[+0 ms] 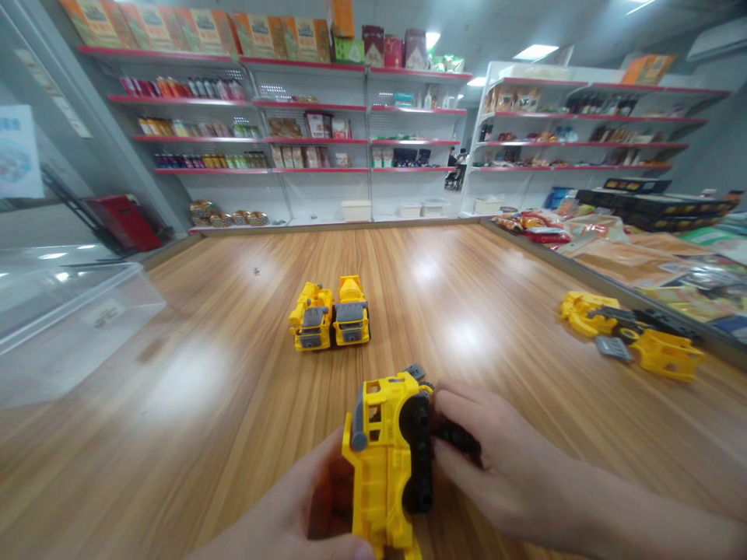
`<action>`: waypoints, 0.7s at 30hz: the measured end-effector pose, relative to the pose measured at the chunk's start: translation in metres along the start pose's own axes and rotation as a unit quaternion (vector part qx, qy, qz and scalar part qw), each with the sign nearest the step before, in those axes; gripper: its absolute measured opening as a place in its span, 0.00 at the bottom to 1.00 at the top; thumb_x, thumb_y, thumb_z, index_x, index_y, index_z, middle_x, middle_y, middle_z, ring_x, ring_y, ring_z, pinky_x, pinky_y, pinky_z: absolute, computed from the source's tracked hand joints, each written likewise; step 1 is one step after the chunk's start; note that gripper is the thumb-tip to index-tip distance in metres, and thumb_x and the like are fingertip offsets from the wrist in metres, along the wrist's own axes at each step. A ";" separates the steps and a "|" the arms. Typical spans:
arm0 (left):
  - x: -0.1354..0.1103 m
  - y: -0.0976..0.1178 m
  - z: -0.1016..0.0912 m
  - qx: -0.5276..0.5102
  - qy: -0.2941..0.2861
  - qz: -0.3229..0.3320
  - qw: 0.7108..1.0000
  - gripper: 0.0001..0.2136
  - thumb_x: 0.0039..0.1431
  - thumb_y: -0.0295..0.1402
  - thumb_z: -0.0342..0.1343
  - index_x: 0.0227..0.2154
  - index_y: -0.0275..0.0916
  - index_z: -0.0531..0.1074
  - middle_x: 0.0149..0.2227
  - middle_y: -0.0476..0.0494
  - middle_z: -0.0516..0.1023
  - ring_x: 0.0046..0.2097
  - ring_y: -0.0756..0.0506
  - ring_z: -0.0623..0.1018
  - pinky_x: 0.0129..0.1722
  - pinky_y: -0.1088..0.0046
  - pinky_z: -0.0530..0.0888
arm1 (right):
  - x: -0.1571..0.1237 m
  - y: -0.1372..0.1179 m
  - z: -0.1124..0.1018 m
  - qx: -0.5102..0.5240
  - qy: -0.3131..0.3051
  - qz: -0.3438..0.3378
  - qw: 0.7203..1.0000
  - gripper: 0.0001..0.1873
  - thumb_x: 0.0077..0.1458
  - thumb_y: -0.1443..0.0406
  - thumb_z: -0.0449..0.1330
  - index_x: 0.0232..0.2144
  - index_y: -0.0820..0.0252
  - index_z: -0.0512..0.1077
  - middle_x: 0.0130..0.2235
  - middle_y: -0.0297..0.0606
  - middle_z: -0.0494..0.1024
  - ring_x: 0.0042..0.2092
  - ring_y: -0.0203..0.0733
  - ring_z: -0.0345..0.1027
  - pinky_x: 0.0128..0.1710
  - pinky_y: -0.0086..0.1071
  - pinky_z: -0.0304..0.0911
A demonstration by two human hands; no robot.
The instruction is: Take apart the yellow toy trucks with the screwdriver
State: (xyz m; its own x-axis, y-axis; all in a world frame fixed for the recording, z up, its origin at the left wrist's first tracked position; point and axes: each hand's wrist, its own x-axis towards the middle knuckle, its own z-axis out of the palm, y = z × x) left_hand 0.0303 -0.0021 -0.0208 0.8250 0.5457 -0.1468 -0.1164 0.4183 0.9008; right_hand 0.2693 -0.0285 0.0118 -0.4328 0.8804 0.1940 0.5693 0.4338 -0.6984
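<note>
While the truck point(379, 467) sits at the lower middle of the frame, the left grip point(292, 517) clasps its yellow body and the right grip point(502, 467) closes on its black wheel side. It looks like light, stiff, smooth plastic, best held by the body.

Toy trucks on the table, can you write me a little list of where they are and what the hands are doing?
Held: yellow toy truck, black wheels facing right
Left hand: grips the truck's yellow body
Right hand: fingers on the wheels
Farther back: two small trucks, side by side on the table
Right side: loose yellow parts
Left side: clear box
Behind: shop shelves
</note>
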 end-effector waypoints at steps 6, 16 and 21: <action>-0.007 -0.008 -0.003 0.001 0.007 -0.002 1.000 0.29 0.51 0.39 0.68 0.56 0.46 0.66 0.50 0.39 0.77 0.49 0.37 0.77 0.52 0.54 0.70 | -0.001 -0.002 -0.001 0.012 -0.011 -0.007 1.000 0.10 0.65 0.72 0.47 0.33 0.60 0.66 0.37 0.39 0.70 0.39 0.40 0.65 0.41 0.34 0.64; -0.007 -0.004 0.000 -0.001 0.006 -0.002 1.000 0.25 0.53 0.34 0.67 0.54 0.46 0.68 0.51 0.40 0.76 0.48 0.40 0.77 0.53 0.56 0.68 | -0.004 0.001 0.002 -0.001 -0.001 0.025 1.000 0.07 0.56 0.75 0.55 0.35 0.59 0.65 0.37 0.36 0.71 0.37 0.38 0.65 0.36 0.31 0.62; -0.006 -0.010 -0.005 -0.010 0.003 0.002 1.000 0.26 0.54 0.33 0.67 0.55 0.47 0.67 0.53 0.42 0.75 0.49 0.42 0.77 0.53 0.58 0.68 | -0.001 -0.001 0.000 0.009 -0.003 -0.011 1.000 0.07 0.61 0.73 0.51 0.33 0.60 0.65 0.38 0.37 0.70 0.38 0.38 0.65 0.38 0.31 0.62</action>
State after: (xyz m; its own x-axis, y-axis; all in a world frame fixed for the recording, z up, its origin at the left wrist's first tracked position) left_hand 0.0236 -0.0062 -0.0311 0.8209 0.5520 -0.1463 -0.1304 0.4307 0.8930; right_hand 0.2695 -0.0296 0.0123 -0.4498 0.8692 0.2054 0.5472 0.4500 -0.7057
